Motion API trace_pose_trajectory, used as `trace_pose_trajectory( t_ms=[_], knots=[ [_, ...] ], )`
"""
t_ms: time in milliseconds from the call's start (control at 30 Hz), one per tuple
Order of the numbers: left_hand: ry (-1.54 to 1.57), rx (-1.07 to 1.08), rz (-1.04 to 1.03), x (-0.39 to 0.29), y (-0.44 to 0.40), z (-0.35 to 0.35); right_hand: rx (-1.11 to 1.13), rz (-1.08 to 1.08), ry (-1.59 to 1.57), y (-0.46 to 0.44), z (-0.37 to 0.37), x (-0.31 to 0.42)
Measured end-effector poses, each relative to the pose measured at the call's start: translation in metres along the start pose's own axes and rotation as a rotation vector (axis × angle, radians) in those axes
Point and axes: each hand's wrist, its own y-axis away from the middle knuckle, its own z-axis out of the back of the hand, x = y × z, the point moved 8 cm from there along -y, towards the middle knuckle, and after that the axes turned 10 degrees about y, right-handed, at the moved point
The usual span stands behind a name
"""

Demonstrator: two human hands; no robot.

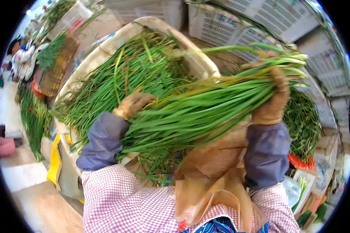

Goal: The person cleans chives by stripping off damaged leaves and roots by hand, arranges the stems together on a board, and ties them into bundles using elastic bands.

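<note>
Right hand [274, 95] wraps round stalk end of green bundle [206, 110], looks slightly blurred; sleeved right forearm [266, 151] reaches straight forward from body to bundle. Left hand [136, 101] sits at bundle's leafy end, back of hand up, fingers toward upper edge; grip or mere touch, can't tell. Left forearm [105, 134] slants forward beside leaf tips. Hands well apart.

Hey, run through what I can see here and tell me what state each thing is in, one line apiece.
Bundle of green stalks: held up, pale ends at the right, some leaves yellowed.
Right hand: closed around the bundle near its pale ends.
Left hand: fingers bent beside the leaves; grip unclear.
Tub: heaped with greens.
Loose greens: tangled, mixed with brownish bits.
Sleeves: down to the wrists.
</note>
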Motion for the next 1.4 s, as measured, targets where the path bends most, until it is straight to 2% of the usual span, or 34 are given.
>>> trace_pose_trajectory(
  t_ms=[33,67,100,133,167,200,233,267,300,333,367,400,500,533,600,733,800,833,900,933,967,1000,1033,1067,1100,1167,1233,1300,1333,1400],
  knots=[
    [0.262,0.023,0.043,-0.027,0.004,0.0,-0.076,0.087,-0.032,0.001,0.034,0.026],
    [0.568,-0.023,0.213,-0.005,0.002,-0.003,-0.178,0.078,-0.124,0.006,0.063,0.043],
    [0.393,-0.037,0.023,0.0,-0.008,0.01,-0.286,0.11,-0.053,0.008,0.101,0.061],
    [0.363,-0.093,0.128,-0.012,-0.01,0.023,-0.313,0.106,-0.019,0.014,0.131,0.072],
    [0.33,-0.201,0.103,-0.034,-0.013,0.043,-0.34,0.102,0.01,0.021,0.153,0.08],
    [0.294,-0.3,0.019,-0.066,-0.017,0.064,-0.37,0.091,-0.039,0.031,0.157,0.083],
    [0.394,-0.361,-0.047,-0.102,-0.022,0.076,-0.44,0.093,-0.001,0.041,0.169,0.087],
    [0.386,-0.315,-0.215,-0.157,-0.026,0.08,-0.443,0.094,0.008,0.049,0.169,0.093],
    [0.618,-0.138,-0.319,-0.203,-0.031,0.065,-0.446,0.09,0.013,0.055,0.166,0.095],
    [0.476,-0.006,-0.452,-0.271,-0.027,0.045,-0.406,0.079,-0.07,0.057,0.154,0.098],
    [0.352,0.017,-0.564,-0.315,-0.03,0.024,-0.399,0.109,-0.085,0.062,0.147,0.105],
    [0.384,0.206,-0.578,-0.351,-0.035,-0.01,-0.336,0.094,-0.149,0.065,0.143,0.11],
    [0.786,0.788,-0.542,-0.392,-0.05,-0.136,-0.247,0.152,-0.202,0.083,0.141,0.133],
    [0.811,0.872,-0.47,-0.376,-0.063,-0.175,-0.274,0.153,-0.209,0.093,0.153,0.137],
    [0.742,0.909,-0.435,-0.354,-0.064,-0.226,-0.334,0.147,-0.18,0.107,0.179,0.14],
    [1.063,1.031,0.122,-0.307,-0.002,-0.299,-0.593,0.011,-0.201,0.152,0.258,0.107],
    [1.189,1.015,0.412,-0.289,0.03,-0.319,-0.631,-0.077,-0.297,0.172,0.274,0.082],
    [1.172,1.02,0.429,-0.289,0.038,-0.324,-0.669,-0.119,-0.285,0.177,0.282,0.069],
    [0.774,0.958,0.572,-0.274,0.044,-0.351,-0.68,-0.179,-0.298,0.186,0.304,0.047],
    [0.879,0.855,0.532,-0.296,0.043,-0.354,-0.664,-0.196,-0.352,0.184,0.304,0.036],
    [0.86,0.857,0.545,-0.299,0.047,-0.354,-0.647,-0.212,-0.405,0.179,0.301,0.025],
    [0.861,0.81,0.602,-0.298,0.048,-0.359,-0.637,-0.225,-0.408,0.181,0.303,0.016],
    [0.863,0.769,0.655,-0.298,0.048,-0.36,-0.534,-0.245,-0.484,0.176,0.303,-0.005],
    [0.845,0.689,0.824,-0.302,0.049,-0.353,-0.507,-0.262,-0.469,0.177,0.301,-0.015],
    [0.728,0.581,0.872,-0.288,0.039,-0.343,-0.486,-0.285,-0.46,0.185,0.3,-0.027],
    [0.746,0.53,0.754,-0.327,0.015,-0.318,-0.398,-0.498,-0.661,0.202,0.255,-0.055],
    [0.492,0.386,0.623,-0.33,-0.018,-0.286,-0.448,-0.564,-0.572,0.213,0.246,-0.113],
    [0.308,0.378,0.727,-0.349,-0.051,-0.255,-0.363,-0.647,-0.351,0.216,0.236,-0.13],
    [0.387,0.417,0.68,-0.325,-0.081,-0.221,-0.211,-0.692,-0.327,0.216,0.226,-0.129],
    [0.453,0.453,0.654,-0.307,-0.121,-0.208,-0.176,-0.776,-0.44,0.22,0.231,-0.142]
  ],
)
